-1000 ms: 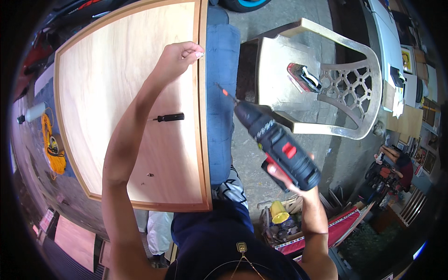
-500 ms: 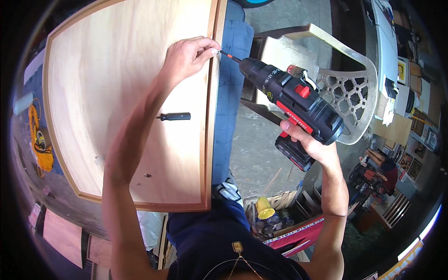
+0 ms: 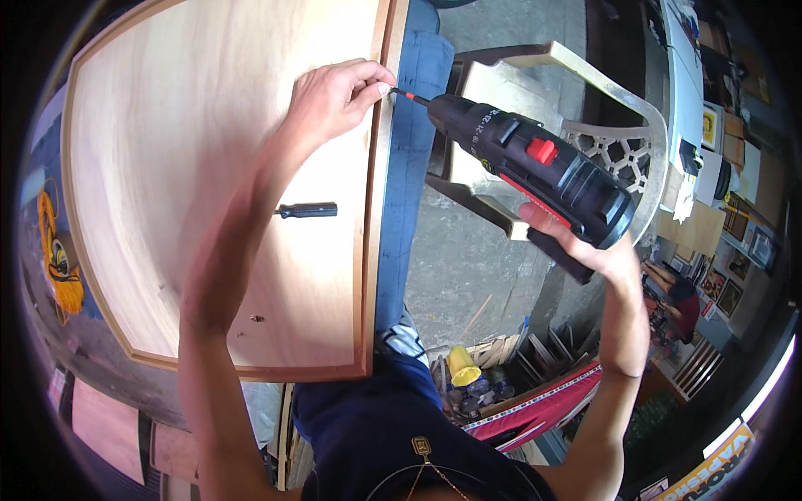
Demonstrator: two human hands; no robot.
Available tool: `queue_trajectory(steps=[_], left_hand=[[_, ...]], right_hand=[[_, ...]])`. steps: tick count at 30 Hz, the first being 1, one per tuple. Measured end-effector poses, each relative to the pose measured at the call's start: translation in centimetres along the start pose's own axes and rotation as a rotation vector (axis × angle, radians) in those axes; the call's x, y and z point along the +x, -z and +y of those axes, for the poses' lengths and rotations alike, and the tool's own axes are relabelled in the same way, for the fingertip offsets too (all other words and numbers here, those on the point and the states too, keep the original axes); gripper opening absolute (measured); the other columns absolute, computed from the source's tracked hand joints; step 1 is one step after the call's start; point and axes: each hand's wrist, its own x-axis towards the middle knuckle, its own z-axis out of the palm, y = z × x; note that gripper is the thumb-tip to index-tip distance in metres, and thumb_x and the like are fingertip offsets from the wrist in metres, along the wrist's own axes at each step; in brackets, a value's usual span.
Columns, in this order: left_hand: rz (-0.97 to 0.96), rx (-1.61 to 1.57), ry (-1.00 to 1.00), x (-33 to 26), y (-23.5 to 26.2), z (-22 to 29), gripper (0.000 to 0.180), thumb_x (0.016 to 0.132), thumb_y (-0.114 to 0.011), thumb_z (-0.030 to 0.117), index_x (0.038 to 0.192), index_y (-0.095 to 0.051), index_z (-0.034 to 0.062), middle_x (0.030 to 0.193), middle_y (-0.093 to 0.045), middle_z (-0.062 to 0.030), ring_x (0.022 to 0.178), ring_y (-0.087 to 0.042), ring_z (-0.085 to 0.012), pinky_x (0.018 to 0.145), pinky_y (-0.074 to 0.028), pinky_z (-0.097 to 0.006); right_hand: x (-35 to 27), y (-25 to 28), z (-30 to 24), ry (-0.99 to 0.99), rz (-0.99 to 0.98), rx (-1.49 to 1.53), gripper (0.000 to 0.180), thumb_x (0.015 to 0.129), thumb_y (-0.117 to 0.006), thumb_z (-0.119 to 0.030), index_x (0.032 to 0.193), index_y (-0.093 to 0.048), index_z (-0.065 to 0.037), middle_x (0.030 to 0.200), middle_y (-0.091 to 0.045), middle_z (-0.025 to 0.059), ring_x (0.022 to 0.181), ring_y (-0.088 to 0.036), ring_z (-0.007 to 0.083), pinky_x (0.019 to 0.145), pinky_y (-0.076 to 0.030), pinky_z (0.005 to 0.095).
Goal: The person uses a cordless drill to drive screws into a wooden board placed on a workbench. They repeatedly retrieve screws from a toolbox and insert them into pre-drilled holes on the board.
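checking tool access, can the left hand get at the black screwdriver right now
Probably yes: nothing covers the black screwdriver's handle on the wooden panel, and the left hand is near, though its fingers are by the drill bit.

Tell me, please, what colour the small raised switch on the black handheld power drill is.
The small raised switch is red; the head view shows it best.

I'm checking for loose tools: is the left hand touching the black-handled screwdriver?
Apart: the head view plainly shows bare wood of the panel between the left hand and the black-handled screwdriver.
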Motion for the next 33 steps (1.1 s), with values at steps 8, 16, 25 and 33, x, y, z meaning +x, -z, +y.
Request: queue_trajectory(steps=[8,16,25,33], left_hand=[[0.003,0.036,-0.046,-0.1,0.6,0.9,0.010,0.081,-0.059,0.017,0.087,-0.065,0.0105,0.074,-0.062,-0.0015,0.063,-0.059,-0.0148,0.059,-0.045,-0.028],[-0.058,0.009,-0.008,0.4,0.9,0.3,0.013,0.080,-0.061,0.016,0.090,-0.066,0.0097,0.079,-0.066,-0.0051,0.069,-0.064,-0.0187,0.063,-0.048,-0.028],[-0.218,-0.197,0.047,1.6,1.9,-0.5,0.016,0.078,-0.059,0.004,0.093,-0.055,0.0024,0.075,-0.065,-0.0119,0.069,-0.064,-0.0182,0.068,-0.049,-0.029],[-0.194,-0.230,0.092,1.6,2.0,-0.8,0.020,0.076,-0.062,0.007,0.093,-0.052,0.0055,0.077,-0.065,-0.0110,0.072,-0.064,-0.0197,0.068,-0.048,-0.032]], right_hand=[[5.3,7.0,-4.0,0.318,-0.022,-0.295,0.061,0.050,-0.079,-0.017,0.103,-0.053,-0.002,0.094,-0.052,0.0117,0.087,-0.056,0.0266,0.081,-0.045,0.0347],[8.7,9.1,-7.6,0.301,-0.243,-0.126,0.071,0.051,-0.079,-0.023,0.114,-0.052,-0.005,0.101,-0.057,0.0105,0.093,-0.057,0.0237,0.084,-0.044,0.0339],[9.1,8.2,-11.9,-0.104,-0.304,-0.318,0.066,0.054,-0.075,-0.025,0.113,-0.052,-0.006,0.098,-0.059,0.0112,0.089,-0.057,0.0234,0.078,-0.045,0.0343],[9.6,7.8,-12.8,0.012,-0.276,-0.428,0.066,0.054,-0.075,-0.030,0.112,-0.052,-0.008,0.096,-0.059,0.0115,0.087,-0.057,0.0257,0.075,-0.046,0.0364]])
